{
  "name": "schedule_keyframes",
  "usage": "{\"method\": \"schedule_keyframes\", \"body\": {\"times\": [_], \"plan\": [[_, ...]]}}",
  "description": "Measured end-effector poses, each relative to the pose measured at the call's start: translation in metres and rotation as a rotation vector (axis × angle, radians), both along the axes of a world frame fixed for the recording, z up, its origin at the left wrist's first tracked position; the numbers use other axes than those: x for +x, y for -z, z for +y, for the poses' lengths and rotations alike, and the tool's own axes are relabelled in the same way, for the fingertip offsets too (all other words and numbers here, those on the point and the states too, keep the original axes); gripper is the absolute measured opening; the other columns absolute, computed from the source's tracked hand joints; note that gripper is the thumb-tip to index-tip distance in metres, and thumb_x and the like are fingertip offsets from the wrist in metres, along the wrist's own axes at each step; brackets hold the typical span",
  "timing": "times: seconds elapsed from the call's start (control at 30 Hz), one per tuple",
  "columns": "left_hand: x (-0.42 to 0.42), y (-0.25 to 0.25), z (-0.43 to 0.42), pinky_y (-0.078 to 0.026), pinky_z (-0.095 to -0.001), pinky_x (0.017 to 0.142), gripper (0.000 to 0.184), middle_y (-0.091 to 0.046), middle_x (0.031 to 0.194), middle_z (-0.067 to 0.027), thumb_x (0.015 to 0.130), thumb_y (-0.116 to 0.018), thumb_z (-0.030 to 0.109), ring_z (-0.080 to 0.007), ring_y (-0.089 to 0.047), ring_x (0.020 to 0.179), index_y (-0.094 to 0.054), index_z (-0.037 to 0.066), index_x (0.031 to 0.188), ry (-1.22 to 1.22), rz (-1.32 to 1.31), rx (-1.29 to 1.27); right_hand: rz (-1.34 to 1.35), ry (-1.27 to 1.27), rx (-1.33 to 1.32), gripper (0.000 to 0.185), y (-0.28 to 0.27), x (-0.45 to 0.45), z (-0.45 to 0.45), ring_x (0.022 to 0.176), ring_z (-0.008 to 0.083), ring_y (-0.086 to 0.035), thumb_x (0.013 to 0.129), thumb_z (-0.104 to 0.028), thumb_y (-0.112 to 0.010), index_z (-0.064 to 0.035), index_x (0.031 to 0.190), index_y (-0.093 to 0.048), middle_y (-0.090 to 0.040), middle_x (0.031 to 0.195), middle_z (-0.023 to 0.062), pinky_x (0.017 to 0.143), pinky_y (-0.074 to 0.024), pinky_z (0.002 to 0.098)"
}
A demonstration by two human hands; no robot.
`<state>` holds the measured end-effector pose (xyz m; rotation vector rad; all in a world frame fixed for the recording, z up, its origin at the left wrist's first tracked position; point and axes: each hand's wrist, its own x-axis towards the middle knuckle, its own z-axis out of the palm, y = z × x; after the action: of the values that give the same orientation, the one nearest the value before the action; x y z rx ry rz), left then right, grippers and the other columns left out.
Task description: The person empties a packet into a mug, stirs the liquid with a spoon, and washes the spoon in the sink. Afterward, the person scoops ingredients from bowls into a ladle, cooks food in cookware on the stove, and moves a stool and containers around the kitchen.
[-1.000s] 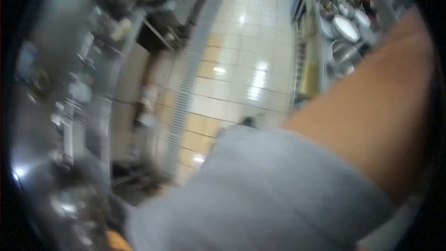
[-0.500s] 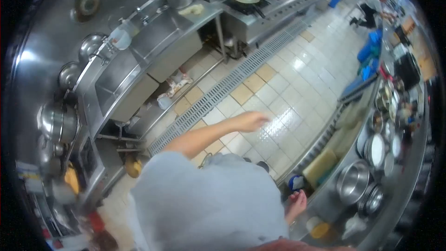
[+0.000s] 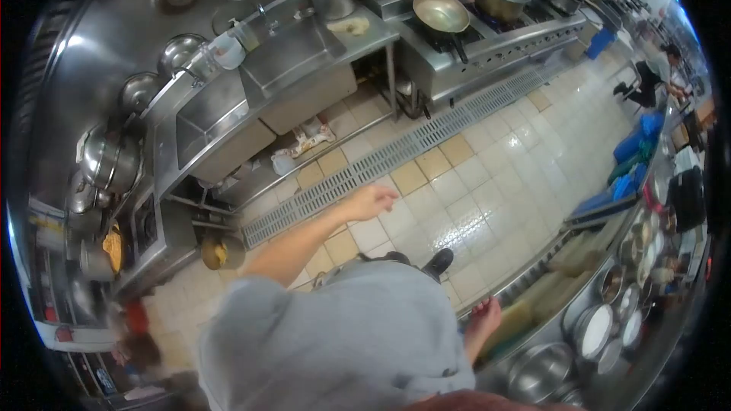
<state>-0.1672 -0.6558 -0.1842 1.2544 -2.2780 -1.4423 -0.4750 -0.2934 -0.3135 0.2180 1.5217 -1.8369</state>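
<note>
hands apart. left hand (image 3: 371,202) loosely curled, nothing seen in it, over shiny tiles (image 3: 495,190), floor drain (image 3: 396,154) ahead. right hand (image 3: 483,317) half-curled, can't tell if holding; steel bowl (image 3: 539,374) near, rightward and back of it. sure footing, right arm tucked seem wise.

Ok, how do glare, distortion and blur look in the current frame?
Head view: fisheye bend curves the counter, corners go black; head view: glare on the steel wall and shiny floor; head view: left hand and right hand fairly clear, lower-left area softer.
</note>
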Motion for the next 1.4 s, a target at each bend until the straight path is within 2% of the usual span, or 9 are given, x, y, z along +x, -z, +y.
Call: {"method": "schedule_keyframes", "body": {"times": [0.1, 0.23, 0.33, 0.47, 0.67, 0.8, 0.87, 1.0, 1.4], "plan": [[-0.015, 0.023, 0.007, -0.054, -0.0398, 0.087, 0.032, -0.073, 0.101, -0.0171, 0.093, -0.057, 0.022, -0.0317, -0.070, 0.097, -0.068, 0.005, 0.119, 0.027, -0.141, 0.113, -0.097, 0.085, 0.067, 0.017, 0.020, -0.030, -0.023, 0.063, 0.0101, -0.053, 0.095, -0.021, -0.063, -0.0061, 0.103, -0.062, -0.060, 0.080, 0.0007, 0.055, -0.0428, 0.0237], [0.025, 0.097, 0.020, -0.053, -0.0434, 0.087, 0.033, -0.072, 0.104, -0.0201, 0.092, -0.058, 0.023, -0.0367, -0.068, 0.098, -0.069, 0.005, 0.117, -0.087, -0.222, -0.176, -0.174, 0.032, 0.017, 0.018, 0.046, -0.091, -0.071, 0.063, 0.0109, -0.053, 0.096, -0.022, -0.063, -0.0054, 0.105, -0.063, -0.060, 0.081, 0.0018, 0.055, -0.0436, 0.0252], [0.059, 0.107, 0.017, -0.053, -0.0449, 0.088, 0.033, -0.071, 0.105, -0.0218, 0.090, -0.061, 0.025, -0.0379, -0.068, 0.099, -0.070, 0.004, 0.114, -0.274, -0.293, -0.131, -0.039, -0.119, 0.018, 0.019, -0.001, -0.126, -0.145, 0.064, 0.0103, -0.053, 0.097, -0.021, -0.062, -0.0050, 0.107, -0.063, -0.060, 0.082, 0.0020, 0.056, -0.0441, 0.0249], [0.098, 0.091, -0.054, -0.054, -0.0433, 0.085, 0.032, -0.073, 0.102, -0.0198, 0.090, -0.063, 0.027, -0.0352, -0.070, 0.094, -0.072, 0.006, 0.112, -0.679, -0.401, -0.126, 0.099, -0.274, 0.030, 0.020, -0.021, -0.176, -0.236, 0.066, 0.0093, -0.053, 0.098, -0.022, -0.063, -0.0050, 0.109, -0.063, -0.061, 0.084, 0.0012, 0.058, -0.0437, 0.0246], [0.160, 0.065, -0.245, -0.056, -0.0341, 0.071, 0.033, -0.074, 0.097, -0.0154, 0.093, -0.065, 0.022, -0.0191, -0.071, 0.081, -0.068, 0.002, 0.120, -1.002, -0.043, -0.252, 0.265, -0.259, 0.039, 0.018, -0.066, -0.156, -0.362, 0.064, 0.0089, -0.055, 0.096, -0.021, -0.065, -0.0059, 0.106, -0.066, -0.062, 0.082, 0.0020, 0.056, -0.0448, 0.0226], [0.192, 0.071, -0.367, -0.055, -0.0307, 0.069, 0.031, -0.074, 0.100, -0.0138, 0.093, -0.066, 0.016, -0.0172, -0.070, 0.082, -0.067, 0.000, 0.120, -1.051, 0.232, -0.310, 0.113, -0.168, -0.053, 0.017, -0.045, -0.110, -0.428, 0.065, 0.0084, -0.053, 0.096, -0.022, -0.066, -0.0072, 0.104, -0.065, -0.062, 0.082, 0.0012, 0.057, -0.0439, 0.0229], [0.192, 0.044, -0.414, -0.054, -0.0271, 0.070, 0.032, -0.073, 0.101, -0.0118, 0.093, -0.065, 0.013, -0.0153, -0.068, 0.084, -0.066, -0.002, 0.121, -1.106, 0.465, -0.070, 0.129, -0.263, -0.011, 0.025, -0.050, -0.067, -0.460, 0.067, 0.0101, -0.053, 0.097, -0.028, -0.066, -0.0046, 0.107, -0.066, -0.062, 0.083, 0.0023, 0.059, -0.0451, 0.0240], [0.201, 0.014, -0.502, -0.054, -0.0254, 0.070, 0.034, -0.071, 0.102, -0.0102, 0.094, -0.065, 0.014, -0.0143, -0.067, 0.084, -0.064, -0.004, 0.122, -1.047, 0.433, -0.057, 0.287, -0.523, 0.117, 0.032, -0.082, -0.016, -0.510, 0.069, 0.0113, -0.056, 0.099, -0.030, -0.064, -0.0015, 0.112, -0.066, -0.063, 0.086, 0.0054, 0.062, -0.0481, 0.0264], [0.174, -0.066, -0.698, -0.057, -0.0301, 0.084, 0.041, -0.066, 0.115, -0.0128, 0.092, -0.068, 0.012, -0.0182, -0.066, 0.098, -0.059, -0.005, 0.129, -1.077, 0.608, -0.197, 0.303, -0.433, 0.063, 0.032, -0.064, -0.023, -0.609, 0.067, 0.0101, -0.056, 0.100, -0.030, -0.062, -0.0009, 0.113, -0.064, -0.062, 0.083, 0.0046, 0.063, -0.0480, 0.0246]]}}
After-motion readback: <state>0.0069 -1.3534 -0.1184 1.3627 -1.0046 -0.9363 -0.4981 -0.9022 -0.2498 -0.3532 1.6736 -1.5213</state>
